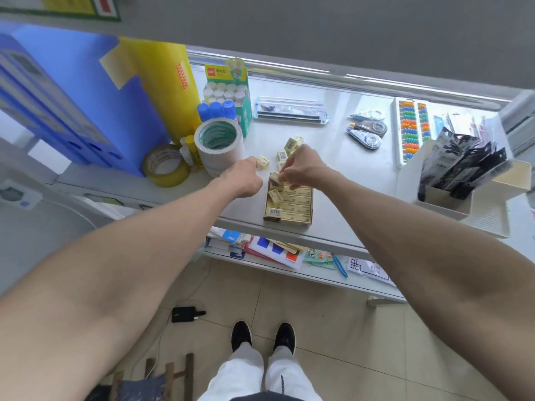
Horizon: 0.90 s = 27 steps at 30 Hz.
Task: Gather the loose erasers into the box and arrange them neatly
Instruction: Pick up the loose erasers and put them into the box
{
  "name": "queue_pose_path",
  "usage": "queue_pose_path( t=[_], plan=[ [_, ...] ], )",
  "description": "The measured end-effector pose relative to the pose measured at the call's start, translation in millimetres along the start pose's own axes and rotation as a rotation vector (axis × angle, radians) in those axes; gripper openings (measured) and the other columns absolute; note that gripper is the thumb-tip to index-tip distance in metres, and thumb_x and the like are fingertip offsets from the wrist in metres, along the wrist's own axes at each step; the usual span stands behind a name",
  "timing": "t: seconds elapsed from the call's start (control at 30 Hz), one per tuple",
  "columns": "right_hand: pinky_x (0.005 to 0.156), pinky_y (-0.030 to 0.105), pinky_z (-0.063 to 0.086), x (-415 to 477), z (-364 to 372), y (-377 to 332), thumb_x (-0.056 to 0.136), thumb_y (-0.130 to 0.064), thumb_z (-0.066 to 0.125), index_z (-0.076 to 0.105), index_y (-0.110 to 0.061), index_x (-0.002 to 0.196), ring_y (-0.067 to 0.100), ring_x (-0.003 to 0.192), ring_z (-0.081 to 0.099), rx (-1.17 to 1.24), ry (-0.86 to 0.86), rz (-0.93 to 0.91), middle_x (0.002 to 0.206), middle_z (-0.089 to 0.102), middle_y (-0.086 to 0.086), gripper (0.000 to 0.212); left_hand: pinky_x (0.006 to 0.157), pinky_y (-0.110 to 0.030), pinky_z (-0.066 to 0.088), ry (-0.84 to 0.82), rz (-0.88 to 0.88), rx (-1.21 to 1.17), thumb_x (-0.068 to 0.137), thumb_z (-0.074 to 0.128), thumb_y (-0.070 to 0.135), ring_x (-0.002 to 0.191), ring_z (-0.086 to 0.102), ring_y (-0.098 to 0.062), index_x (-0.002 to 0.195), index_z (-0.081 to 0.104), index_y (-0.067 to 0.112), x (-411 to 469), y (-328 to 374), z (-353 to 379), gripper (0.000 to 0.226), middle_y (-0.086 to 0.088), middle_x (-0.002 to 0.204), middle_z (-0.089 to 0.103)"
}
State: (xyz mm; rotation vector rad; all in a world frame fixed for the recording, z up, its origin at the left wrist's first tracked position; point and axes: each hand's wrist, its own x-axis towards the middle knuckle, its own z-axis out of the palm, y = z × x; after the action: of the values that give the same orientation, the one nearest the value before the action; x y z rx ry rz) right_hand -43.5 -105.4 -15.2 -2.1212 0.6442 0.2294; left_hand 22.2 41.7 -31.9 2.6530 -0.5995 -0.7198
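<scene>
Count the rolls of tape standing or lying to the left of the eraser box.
2 visible: a tall white stack of tape near the left hand, and a yellowish clear roll lying flat to its left. The stack may hold several rolls; others may be hidden.

Single head-worn wide-angle view, steeply down over table [333, 157], edges perhaps distorted.

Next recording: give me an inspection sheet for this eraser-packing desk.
Surface: pale table, crowded.
Job's things: box partly filled in rows, two erasers askew inside; loose erasers behind it.
Clutter: tape rolls, glue sticks, correction tapes, abacus.
Hands: left hand pinching one eraser; right hand placing another over the box.
Cables: white cord and black adapter on the floor.
Surroundings: blue folders, lower shelf of papers.
</scene>
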Motion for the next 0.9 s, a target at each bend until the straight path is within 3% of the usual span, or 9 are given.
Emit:
queue_pose_path(
  t=[0.17, 0.27, 0.4, 0.47, 0.6, 0.77, 0.9],
  plan=[
    [0.068, 0.042, 0.063, 2, -5, 1, 0.079, 0.000, 0.077, 0.071, 0.009, 0.092, 0.029, 0.067, 0.068, 0.025, -0.022, -0.013, 0.085, 0.068, 0.020, 0.017, 0.098, -0.046, 0.047, -0.016, 0.009, 0.018, 0.083, 0.045, 0.016, 0.113, 0.054, -0.032, 0.135, 0.044, 0.014, 3, 2, 0, 0.052, -0.011, 0.128, 0.056],
    [0.068, 0.047, 0.063, 8, -12, 6, 0.083, -0.001, 0.065, 0.070, 0.007, 0.088, 0.027, 0.066, 0.067, 0.026, 0.074, -0.006, 0.090, 0.071, 0.024, 0.011, 0.097, -0.045, 0.047, -0.011, 0.027, 0.019, 0.083, 0.046, 0.017, 0.111, 0.055, -0.031, 0.133, 0.045, 0.014, 7, 7, -1, 0.050, -0.010, 0.126, 0.057],
    [0.082, 0.047, 0.059, 20, -30, 25, 0.082, -0.001, 0.057, 0.071, 0.008, 0.094, 0.034, 0.093, 0.068, -0.101, 0.260, -0.001, 0.102, 0.071, 0.023, 0.020, 0.099, -0.042, 0.044, -0.011, 0.050, 0.007, 0.086, 0.044, 0.012, 0.120, 0.051, -0.029, 0.139, 0.042, 0.016, 20, 23, -4, 0.053, -0.008, 0.135, 0.052],
    [0.084, 0.040, 0.058, 22, -37, 35, 0.083, -0.006, 0.065, 0.071, 0.005, 0.098, 0.030, 0.099, 0.066, -0.135, 0.179, 0.027, 0.103, 0.070, 0.018, 0.020, 0.100, -0.044, 0.044, -0.014, 0.057, -0.006, 0.085, 0.044, 0.010, 0.119, 0.051, -0.028, 0.140, 0.042, 0.017, 27, 30, -6, 0.055, -0.008, 0.136, 0.051],
    [0.067, 0.028, 0.048, 23, -39, 41, 0.072, -0.020, 0.086, 0.073, -0.002, 0.095, 0.022, 0.086, 0.062, -0.125, 0.035, 0.033, 0.092, 0.067, 0.010, 0.032, 0.100, -0.044, 0.045, -0.013, 0.064, -0.010, 0.085, 0.044, 0.011, 0.118, 0.052, -0.027, 0.140, 0.042, 0.017, 37, 40, -10, 0.055, -0.008, 0.137, 0.051],
    [0.059, 0.024, 0.048, 21, -38, 37, 0.074, -0.012, 0.082, 0.074, -0.004, 0.096, 0.019, 0.078, 0.062, -0.096, 0.022, 0.035, 0.088, 0.067, 0.007, 0.025, 0.101, -0.043, 0.045, -0.008, 0.068, -0.016, 0.087, 0.046, 0.011, 0.120, 0.052, -0.027, 0.140, 0.043, 0.017, 41, 45, -8, 0.053, -0.008, 0.138, 0.050],
    [0.061, 0.032, 0.053, 15, -42, 37, 0.081, -0.006, 0.073, 0.069, -0.006, 0.105, 0.021, 0.071, 0.061, -0.021, -0.068, 0.085, 0.088, 0.065, 0.009, 0.025, 0.100, -0.043, 0.045, 0.001, 0.075, -0.018, 0.087, 0.045, 0.012, 0.118, 0.052, -0.027, 0.139, 0.043, 0.018, 38, 43, -10, 0.053, -0.008, 0.138, 0.051]
  ],
)
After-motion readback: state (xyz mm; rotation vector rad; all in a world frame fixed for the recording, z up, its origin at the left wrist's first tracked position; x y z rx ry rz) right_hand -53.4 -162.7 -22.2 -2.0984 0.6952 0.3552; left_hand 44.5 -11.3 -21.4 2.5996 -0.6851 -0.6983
